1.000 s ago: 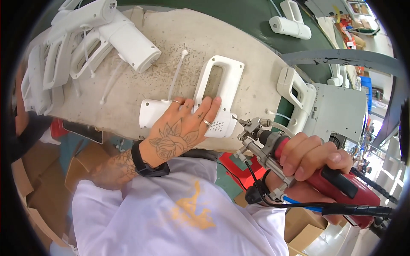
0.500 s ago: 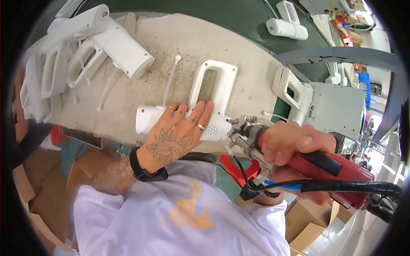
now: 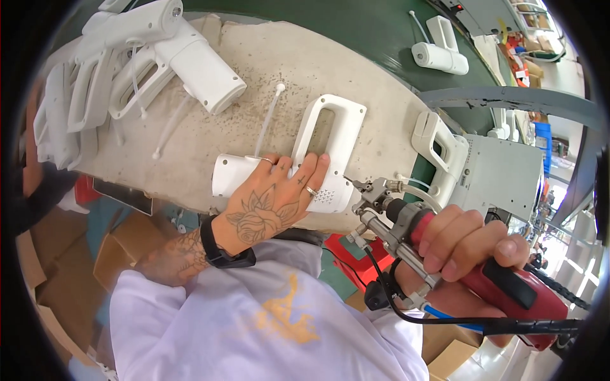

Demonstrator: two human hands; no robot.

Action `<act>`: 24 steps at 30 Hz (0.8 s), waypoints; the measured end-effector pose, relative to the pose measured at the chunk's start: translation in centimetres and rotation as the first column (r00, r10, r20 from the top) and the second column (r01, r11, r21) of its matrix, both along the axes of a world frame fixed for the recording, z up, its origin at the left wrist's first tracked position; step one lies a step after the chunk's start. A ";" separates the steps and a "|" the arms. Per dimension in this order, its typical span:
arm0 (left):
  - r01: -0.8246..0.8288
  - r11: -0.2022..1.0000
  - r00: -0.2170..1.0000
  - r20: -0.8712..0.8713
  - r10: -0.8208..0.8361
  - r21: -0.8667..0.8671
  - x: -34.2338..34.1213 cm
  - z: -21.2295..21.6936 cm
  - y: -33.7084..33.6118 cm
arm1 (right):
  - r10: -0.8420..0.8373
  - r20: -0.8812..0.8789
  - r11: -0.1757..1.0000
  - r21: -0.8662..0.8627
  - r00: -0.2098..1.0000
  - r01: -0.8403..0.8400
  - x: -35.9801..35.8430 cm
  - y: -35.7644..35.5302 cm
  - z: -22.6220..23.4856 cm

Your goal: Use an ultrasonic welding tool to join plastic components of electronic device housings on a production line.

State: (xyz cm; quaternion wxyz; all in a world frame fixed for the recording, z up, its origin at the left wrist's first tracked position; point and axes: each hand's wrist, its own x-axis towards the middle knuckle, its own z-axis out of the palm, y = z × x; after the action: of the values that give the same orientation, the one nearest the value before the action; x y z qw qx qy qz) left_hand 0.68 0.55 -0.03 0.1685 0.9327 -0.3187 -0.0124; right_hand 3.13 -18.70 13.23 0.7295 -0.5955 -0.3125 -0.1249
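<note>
The white housing (image 3: 298,171) was pinned flat by the open left hand (image 3: 270,203); the screwdriver (image 3: 470,279) was gripped by the right hand (image 3: 467,244). Slippage could skew the screw.

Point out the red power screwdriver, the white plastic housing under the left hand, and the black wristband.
Red power screwdriver (image 3: 508,295), head view, on its red body.
White plastic housing (image 3: 333,133), head view, on its handle loop.
Black wristband (image 3: 216,249), head view, on the strap.
</note>
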 end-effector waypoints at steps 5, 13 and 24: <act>0.009 1.000 1.000 0.015 -0.010 0.016 0.2 -0.2 -0.4 | -0.008 -0.028 1.000 -0.019 1.000 0.008 0.3 -0.1 -0.8; 0.017 0.998 0.989 0.144 -0.025 0.053 0.4 -0.3 -0.2 | 0.038 -0.059 0.999 0.037 0.998 -0.035 1.1 0.6 -3.1; 0.075 0.996 0.994 0.077 -0.079 0.054 -1.3 1.2 0.5 | 0.047 0.003 0.995 0.084 0.999 -0.047 0.1 -0.6 0.8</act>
State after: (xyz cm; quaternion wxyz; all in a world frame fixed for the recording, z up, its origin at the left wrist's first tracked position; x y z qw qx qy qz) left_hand -0.58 1.07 1.15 0.1313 0.9235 -0.3603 0.0099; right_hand 3.26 -19.26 14.05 0.7566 -0.5567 -0.3210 -0.1210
